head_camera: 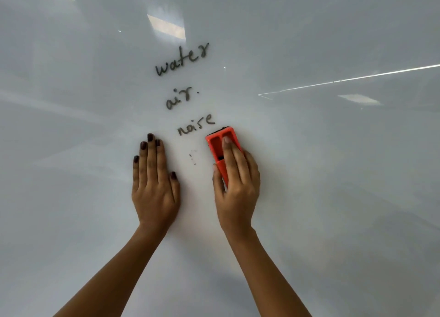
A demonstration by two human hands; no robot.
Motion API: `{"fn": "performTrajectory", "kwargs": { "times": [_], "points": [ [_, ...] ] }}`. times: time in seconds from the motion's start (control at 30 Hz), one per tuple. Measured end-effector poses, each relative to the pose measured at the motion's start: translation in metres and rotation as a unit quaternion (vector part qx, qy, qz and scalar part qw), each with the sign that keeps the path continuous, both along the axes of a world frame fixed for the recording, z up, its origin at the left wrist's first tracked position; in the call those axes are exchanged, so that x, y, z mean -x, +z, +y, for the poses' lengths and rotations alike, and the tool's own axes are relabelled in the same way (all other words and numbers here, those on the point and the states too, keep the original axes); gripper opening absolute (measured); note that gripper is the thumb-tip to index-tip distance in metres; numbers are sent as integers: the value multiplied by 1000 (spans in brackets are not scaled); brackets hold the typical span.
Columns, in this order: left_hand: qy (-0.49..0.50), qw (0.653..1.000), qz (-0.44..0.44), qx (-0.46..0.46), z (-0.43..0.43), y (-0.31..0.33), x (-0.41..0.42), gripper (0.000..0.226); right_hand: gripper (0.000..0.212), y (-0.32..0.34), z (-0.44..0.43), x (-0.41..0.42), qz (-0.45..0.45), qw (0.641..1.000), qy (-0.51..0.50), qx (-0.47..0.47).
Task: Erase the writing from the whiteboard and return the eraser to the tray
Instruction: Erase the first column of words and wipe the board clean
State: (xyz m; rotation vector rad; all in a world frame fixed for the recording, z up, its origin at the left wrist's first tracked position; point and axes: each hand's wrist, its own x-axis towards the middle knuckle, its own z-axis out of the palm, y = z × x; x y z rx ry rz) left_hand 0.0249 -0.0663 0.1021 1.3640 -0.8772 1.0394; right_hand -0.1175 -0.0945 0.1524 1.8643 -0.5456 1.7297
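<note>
A glossy whiteboard (333,174) fills the whole view. Three dark handwritten words run down its middle: "water" (182,59), "air." (181,99) and "noise" (196,124). Faint smudged marks (193,157) remain just below "noise". My right hand (235,183) grips an orange eraser (217,145) and presses it flat on the board, right below the end of "noise". My left hand (154,181) lies flat on the board with fingers together, to the left of the smudges. No tray is in view.
Reflections of ceiling lights (166,26) and a bright streak (345,80) show on the board surface. Both forearms reach up from the bottom edge of the view.
</note>
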Motion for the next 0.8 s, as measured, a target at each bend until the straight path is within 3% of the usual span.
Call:
{"fn": "performTrajectory", "kwargs": {
  "times": [0.07,0.2,0.33,0.43,0.5,0.67,0.73,0.8],
  "points": [
    [0,1000,-1,0,0,0,0,57,42,-7,5,-6,28,1000,-2,14],
    [-5,1000,-12,-16,6,-3,-5,55,39,-19,3,0,169,979,-28,108],
    [-2,999,-43,-27,18,-4,-16,55,42,12,-1,6,-8,1000,-9,29],
    [16,1000,-6,-12,24,3,-26,56,48,45,5,-5,-96,993,42,-56],
    [20,1000,18,-9,26,7,-32,58,49,53,14,-20,-78,992,69,-70],
    [17,998,45,-41,29,-1,-43,62,41,19,30,-41,149,987,33,57],
    [29,998,21,-58,31,-6,-50,62,40,18,25,-37,107,992,27,57],
    [39,997,-1,-71,33,-9,-56,62,42,25,18,-34,-17,999,35,-3]
  ]
}}
